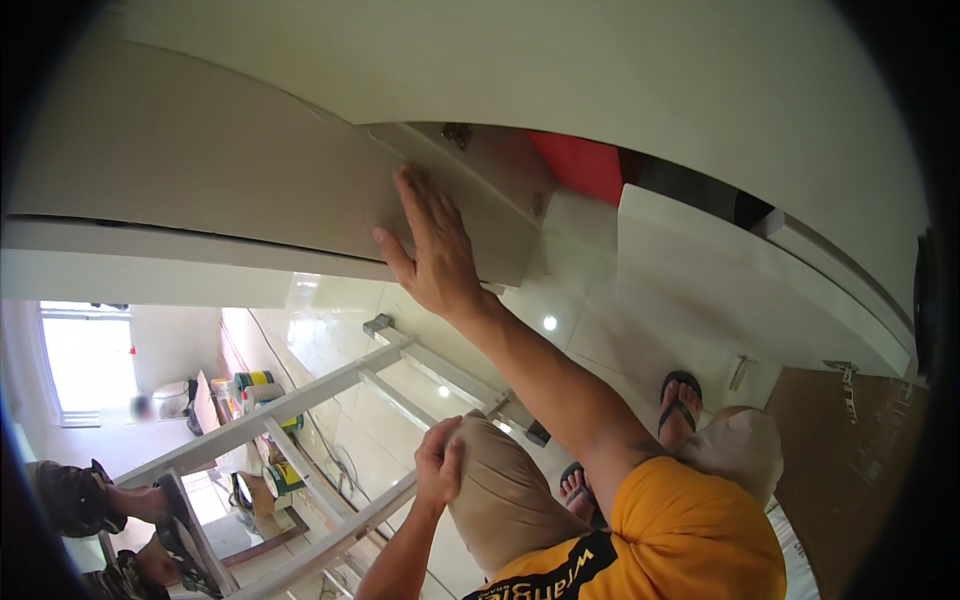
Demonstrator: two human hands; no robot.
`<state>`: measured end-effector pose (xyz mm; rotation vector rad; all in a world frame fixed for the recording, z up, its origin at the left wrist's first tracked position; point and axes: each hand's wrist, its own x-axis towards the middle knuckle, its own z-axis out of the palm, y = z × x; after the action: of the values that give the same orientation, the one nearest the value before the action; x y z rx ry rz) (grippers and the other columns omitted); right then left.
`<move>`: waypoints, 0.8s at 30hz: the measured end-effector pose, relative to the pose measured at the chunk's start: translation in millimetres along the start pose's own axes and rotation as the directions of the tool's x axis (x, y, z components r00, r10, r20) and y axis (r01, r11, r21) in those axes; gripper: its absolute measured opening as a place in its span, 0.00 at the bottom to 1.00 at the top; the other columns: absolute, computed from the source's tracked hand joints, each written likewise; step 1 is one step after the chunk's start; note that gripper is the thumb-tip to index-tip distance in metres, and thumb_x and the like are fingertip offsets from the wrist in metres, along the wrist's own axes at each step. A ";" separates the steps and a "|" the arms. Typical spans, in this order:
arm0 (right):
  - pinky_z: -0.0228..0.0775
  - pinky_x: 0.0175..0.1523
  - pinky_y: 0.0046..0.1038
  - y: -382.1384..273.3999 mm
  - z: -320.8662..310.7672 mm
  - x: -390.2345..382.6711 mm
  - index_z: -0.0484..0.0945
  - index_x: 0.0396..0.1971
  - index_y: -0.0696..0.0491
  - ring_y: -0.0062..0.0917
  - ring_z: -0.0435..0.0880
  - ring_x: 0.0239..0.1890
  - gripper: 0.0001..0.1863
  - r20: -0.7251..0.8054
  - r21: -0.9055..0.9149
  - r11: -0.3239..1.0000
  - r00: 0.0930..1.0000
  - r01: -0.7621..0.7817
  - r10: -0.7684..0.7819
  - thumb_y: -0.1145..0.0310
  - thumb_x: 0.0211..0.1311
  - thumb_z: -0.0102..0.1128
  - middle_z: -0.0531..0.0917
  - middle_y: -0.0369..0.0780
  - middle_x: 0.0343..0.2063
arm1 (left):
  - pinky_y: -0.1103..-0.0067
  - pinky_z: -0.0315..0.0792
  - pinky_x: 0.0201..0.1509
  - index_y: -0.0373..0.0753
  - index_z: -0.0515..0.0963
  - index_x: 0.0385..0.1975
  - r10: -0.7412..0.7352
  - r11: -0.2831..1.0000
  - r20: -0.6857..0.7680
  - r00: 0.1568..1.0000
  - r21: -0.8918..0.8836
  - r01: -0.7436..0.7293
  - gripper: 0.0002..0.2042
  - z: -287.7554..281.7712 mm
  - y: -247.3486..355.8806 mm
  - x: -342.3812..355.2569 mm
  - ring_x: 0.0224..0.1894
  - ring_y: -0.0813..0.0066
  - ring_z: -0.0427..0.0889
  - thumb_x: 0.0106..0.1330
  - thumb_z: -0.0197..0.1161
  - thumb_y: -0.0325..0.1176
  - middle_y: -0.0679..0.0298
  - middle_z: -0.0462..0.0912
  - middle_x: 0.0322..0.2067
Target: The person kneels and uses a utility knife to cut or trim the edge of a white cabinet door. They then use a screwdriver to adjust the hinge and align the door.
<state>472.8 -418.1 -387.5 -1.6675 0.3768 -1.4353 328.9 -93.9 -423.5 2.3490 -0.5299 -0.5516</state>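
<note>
My right hand (435, 245) reaches forward and lies against a beige-grey panel (250, 150), fingers stretched out and thumb spread. It holds nothing. Near its fingertips, the panel meets a narrower side board (490, 180) with a dark rough patch on it. Lower down, my left hand (438, 465) rests with bent fingers over the knee of khaki trousers (500, 500); part of its fingers is turned out of sight. A pale metal ladder (310, 400) runs just left of that hand.
Another person's feet in sandals (180, 530) stand on the ladder at the left. Flip-flops (680, 400) show on the glossy tiles below. Wire spools (285, 478) and loose cable lie beyond the ladder. White panels (740, 280) and a brown board (850, 450) are at the right.
</note>
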 end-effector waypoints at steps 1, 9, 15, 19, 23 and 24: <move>0.73 0.72 0.50 0.3 -1.3 4.5 0.71 0.75 0.64 0.53 0.81 0.68 0.34 -0.037 0.040 0.999 0.999 -0.010 0.012 0.62 0.77 0.69 0.82 0.56 0.66 | 0.61 0.74 0.73 0.33 0.84 0.63 0.016 1.000 0.009 1.000 -0.023 -0.015 0.21 0.4 0.4 1.8 0.65 0.47 0.85 0.75 0.61 0.35 0.44 0.87 0.59; 0.82 0.54 0.42 8.4 8.2 30.2 0.89 0.55 0.56 0.44 0.87 0.51 0.15 -0.180 0.064 0.989 0.973 -0.135 0.144 0.68 0.72 0.74 0.87 0.46 0.46 | 0.66 0.76 0.70 0.30 0.82 0.64 0.014 1.000 0.020 1.000 -0.023 -0.014 0.22 -2.1 -4.5 4.1 0.62 0.57 0.86 0.78 0.59 0.37 0.48 0.89 0.58; 0.79 0.40 0.31 19.4 8.8 32.5 0.92 0.50 0.55 0.28 0.87 0.35 0.11 -0.181 0.116 0.983 0.970 -0.142 0.162 0.71 0.71 0.75 0.88 0.41 0.41 | 0.67 0.76 0.70 0.31 0.82 0.65 0.044 0.999 0.002 0.999 -0.022 -0.044 0.22 -5.1 -10.0 0.5 0.61 0.59 0.86 0.78 0.59 0.37 0.49 0.89 0.58; 0.78 0.38 0.29 24.6 6.0 37.5 0.92 0.45 0.56 0.26 0.86 0.32 0.07 -0.162 0.153 0.983 0.978 -0.105 0.130 0.72 0.71 0.74 0.90 0.40 0.38 | 0.66 0.76 0.70 0.30 0.82 0.65 0.045 0.997 0.019 0.999 -0.060 -0.043 0.22 -5.5 -10.9 0.2 0.62 0.58 0.86 0.77 0.59 0.36 0.49 0.89 0.57; 0.79 0.38 0.29 26.3 -0.1 46.9 0.91 0.42 0.56 0.26 0.86 0.32 0.06 -0.129 0.181 0.976 0.980 -0.124 0.149 0.72 0.71 0.75 0.90 0.40 0.36 | 0.67 0.76 0.70 0.30 0.82 0.65 0.043 0.997 0.027 0.999 -0.071 -0.041 0.22 -5.8 -11.8 -0.2 0.62 0.58 0.86 0.78 0.59 0.36 0.49 0.89 0.57; 0.79 0.38 0.30 24.8 -0.3 48.2 0.90 0.43 0.56 0.26 0.86 0.32 0.06 -0.115 0.187 0.975 0.983 -0.119 0.142 0.71 0.71 0.75 0.90 0.40 0.37 | 0.67 0.76 0.70 0.30 0.82 0.65 0.038 0.998 0.024 0.999 -0.052 -0.037 0.22 -5.7 -12.4 -0.3 0.62 0.58 0.86 0.78 0.59 0.36 0.49 0.89 0.58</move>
<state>493.9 -466.6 -375.6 -1.3854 0.4084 -1.4373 334.3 -82.2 -427.9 2.2812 -0.5636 -0.5716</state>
